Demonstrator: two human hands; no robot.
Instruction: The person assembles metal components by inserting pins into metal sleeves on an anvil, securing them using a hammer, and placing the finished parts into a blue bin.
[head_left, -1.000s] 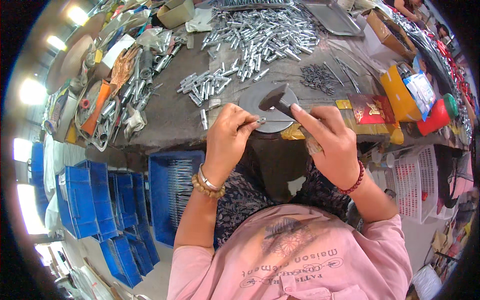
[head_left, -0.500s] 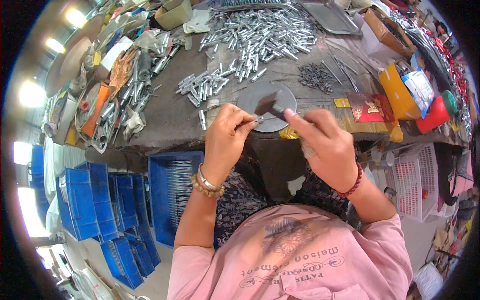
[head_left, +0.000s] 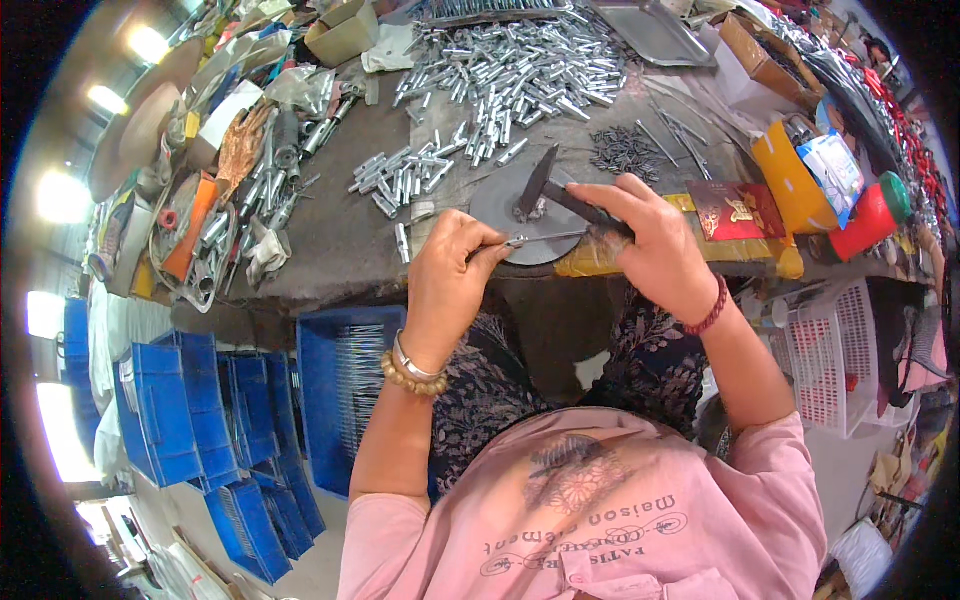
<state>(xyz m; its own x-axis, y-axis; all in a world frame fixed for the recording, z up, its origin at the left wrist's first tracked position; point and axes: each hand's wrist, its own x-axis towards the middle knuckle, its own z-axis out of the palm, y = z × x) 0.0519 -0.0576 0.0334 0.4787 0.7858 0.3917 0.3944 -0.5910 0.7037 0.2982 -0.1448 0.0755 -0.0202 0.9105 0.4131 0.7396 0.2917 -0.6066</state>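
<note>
My left hand (head_left: 455,268) is closed, thumb and forefinger pinching a small silvery metal fitting (head_left: 516,241) at the near edge of a round grey plate (head_left: 490,195). A thin metal rod (head_left: 556,237) runs rightward from that fitting; whether my right hand touches its far end, I cannot tell. In my right hand (head_left: 655,235) is a hammer, gripped by its dark handle (head_left: 590,208). The hammer's head (head_left: 540,180) is over the plate, just beyond the fitting. A small shiny piece (head_left: 538,210) shows beside the head, partly hidden.
Silvery metal tubes (head_left: 510,75) are heaped behind the plate, with a smaller group (head_left: 405,175) to its left. Small dark pins (head_left: 630,152) lie right of it. A red packet (head_left: 738,210) and a yellow box (head_left: 790,175) stand farther right. Blue bins (head_left: 320,400) sit below left.
The hammer, blurred by motion before, now shows sharply with its handle angled to the right. My right hand has turned and shifted slightly; my left hand keeps its pinch in nearly the same place.
</note>
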